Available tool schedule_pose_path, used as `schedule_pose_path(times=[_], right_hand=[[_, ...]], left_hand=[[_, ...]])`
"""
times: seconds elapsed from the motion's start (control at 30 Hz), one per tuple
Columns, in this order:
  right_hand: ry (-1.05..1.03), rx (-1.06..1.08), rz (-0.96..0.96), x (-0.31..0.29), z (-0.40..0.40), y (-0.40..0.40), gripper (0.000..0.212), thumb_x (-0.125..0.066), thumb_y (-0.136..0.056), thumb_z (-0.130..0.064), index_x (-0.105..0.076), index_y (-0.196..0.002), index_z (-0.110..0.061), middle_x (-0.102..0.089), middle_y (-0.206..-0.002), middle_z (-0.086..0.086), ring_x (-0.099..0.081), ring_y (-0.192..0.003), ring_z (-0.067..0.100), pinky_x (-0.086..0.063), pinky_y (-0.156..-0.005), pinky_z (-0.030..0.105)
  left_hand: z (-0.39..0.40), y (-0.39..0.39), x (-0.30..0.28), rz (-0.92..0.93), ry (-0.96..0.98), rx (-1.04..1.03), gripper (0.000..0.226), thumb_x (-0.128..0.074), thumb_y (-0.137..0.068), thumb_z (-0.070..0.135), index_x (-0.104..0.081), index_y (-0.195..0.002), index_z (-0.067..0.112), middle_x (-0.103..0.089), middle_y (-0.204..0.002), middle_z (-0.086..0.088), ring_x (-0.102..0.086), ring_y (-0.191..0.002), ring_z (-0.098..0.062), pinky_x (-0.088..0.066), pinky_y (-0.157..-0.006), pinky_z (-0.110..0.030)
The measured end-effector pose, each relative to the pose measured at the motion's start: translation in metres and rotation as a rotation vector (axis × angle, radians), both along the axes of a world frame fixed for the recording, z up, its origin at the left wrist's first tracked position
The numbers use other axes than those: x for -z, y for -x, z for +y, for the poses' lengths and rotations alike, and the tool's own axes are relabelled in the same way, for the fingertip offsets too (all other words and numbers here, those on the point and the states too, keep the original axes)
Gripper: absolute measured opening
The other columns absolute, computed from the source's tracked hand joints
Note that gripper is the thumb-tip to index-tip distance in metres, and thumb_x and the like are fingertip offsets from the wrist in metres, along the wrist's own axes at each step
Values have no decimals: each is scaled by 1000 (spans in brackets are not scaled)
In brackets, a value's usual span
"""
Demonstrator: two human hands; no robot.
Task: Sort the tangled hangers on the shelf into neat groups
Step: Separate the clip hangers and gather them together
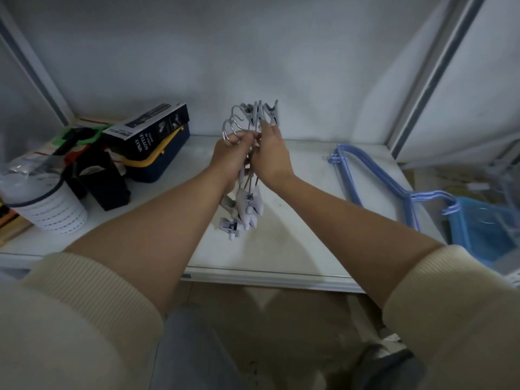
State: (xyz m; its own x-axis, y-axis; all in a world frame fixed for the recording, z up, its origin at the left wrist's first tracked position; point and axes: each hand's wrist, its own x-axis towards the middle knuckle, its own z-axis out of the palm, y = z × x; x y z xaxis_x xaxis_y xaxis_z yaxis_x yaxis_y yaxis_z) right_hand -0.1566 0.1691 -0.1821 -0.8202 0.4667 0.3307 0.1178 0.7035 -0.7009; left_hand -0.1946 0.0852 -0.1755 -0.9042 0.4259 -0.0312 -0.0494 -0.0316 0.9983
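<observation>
We hold a bunch of clip hangers (247,175) up off the shelf (295,243), roughly over its middle, with both hands on it. Our left hand (229,161) has its fingers (239,137) curled round the bunch near the metal hooks (233,128), which poke out up and to the left. Our right hand (270,159) presses in from the other side, its fingers pinching the stems just below the upper grey clips (264,112). More clips (249,209) dangle under our wrists, close above the shelf.

The long axis of the bunch runs nearly upright, from the hooks and clips at the top to the hanging clips at the bottom, so it lies right between our two hands, neither one nearer than the other. Any pulling apart, we judge, would have to go sideways, across that axis.

Well to the right, a set of blue hangers (365,178) lies flat on the shelf, apart from our bunch. At the left stand a spray bottle box (146,130) and a white tub (47,206)
</observation>
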Motion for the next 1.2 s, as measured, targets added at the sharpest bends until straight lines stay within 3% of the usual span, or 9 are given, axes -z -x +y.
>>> schedule_pose_path(times=[0.17,0.3,0.4,0.5,0.63,0.77,0.83,0.97,1.2], right_hand=[[316,72,113,2,6,-7,62,-56,-85,-2,-30,-141,-5,-35,-132,17,-59,-100,35,-53,-89,41],[1066,-43,-197,0,6,-9,7,-58,-81,-14,-56,-85,-9,-55,-76,7,-56,-63,20,-47,-62,27],[1335,-179,-145,1,0,-4,19,-39,-92,-1,-51,-79,-7,-52,-57,9,-56,-49,18,-50,-47,20],[1347,-186,-109,5,-9,6,25,-32,-94,6,-50,-81,-5,-50,-63,13,-53,-55,23,-55,-58,36],[1291,-94,-127,18,-22,25,29,-27,-87,17,-48,-74,1,-49,-41,15,-48,-51,28,-52,-82,55],[1239,-35,-180,35,-43,34,30,-29,-85,19,-47,-70,0,-43,-32,11,-45,-24,17,-50,-50,34],[1258,-38,-219,45,-52,39,31,-29,-85,18,-47,-69,-1,-44,-37,13,-43,-22,14,-49,-51,34],[1151,-61,-389,58,-58,46,26,-41,-87,10,-51,-72,-9,-49,-62,9,-44,-48,14,-36,-47,19],[1080,-17,-454,85,-57,53,26,-49,-86,10,-49,-69,-9,-42,-56,9,-40,-41,15,-34,-39,18]], left_hand=[[8,0,5,18,-29,24,29,-47,-98,14,-67,-78,21,-66,-86,-10,-62,-65,-22,-51,-62,-32],[10,2,7,23,-68,14,30,-46,-98,11,-68,-78,18,-61,-82,-13,-58,-65,-24,-51,-61,-29],[8,3,5,-32,-67,27,29,-44,-100,13,-66,-83,19,-60,-87,-12,-58,-70,-22,-52,-66,-27],[-3,10,5,-53,36,45,26,-46,-98,17,-69,-88,24,-67,-87,-8,-63,-71,-21,-54,-69,-29],[-28,28,12,-85,320,97,25,-46,-97,14,-53,-74,15,-60,-45,-1,-50,-59,-20,-40,-57,-25],[-54,39,34,-319,323,56,29,-55,-95,20,-55,-67,14,-59,-39,3,-51,-62,-14,-44,-67,-27],[-64,45,43,-413,272,27,25,-57,-95,16,-56,-70,11,-62,-51,-2,-55,-64,-16,-49,-72,-31],[-81,59,57,-487,272,-51,11,-63,-91,17,-64,-80,14,-63,-86,-4,-62,-79,-18,-53,-63,-37],[-81,70,87,-666,-132,-179,21,-53,-94,-3,-57,-78,10,-56,-75,-10,-55,-63,-15,-51,-42,-16]])
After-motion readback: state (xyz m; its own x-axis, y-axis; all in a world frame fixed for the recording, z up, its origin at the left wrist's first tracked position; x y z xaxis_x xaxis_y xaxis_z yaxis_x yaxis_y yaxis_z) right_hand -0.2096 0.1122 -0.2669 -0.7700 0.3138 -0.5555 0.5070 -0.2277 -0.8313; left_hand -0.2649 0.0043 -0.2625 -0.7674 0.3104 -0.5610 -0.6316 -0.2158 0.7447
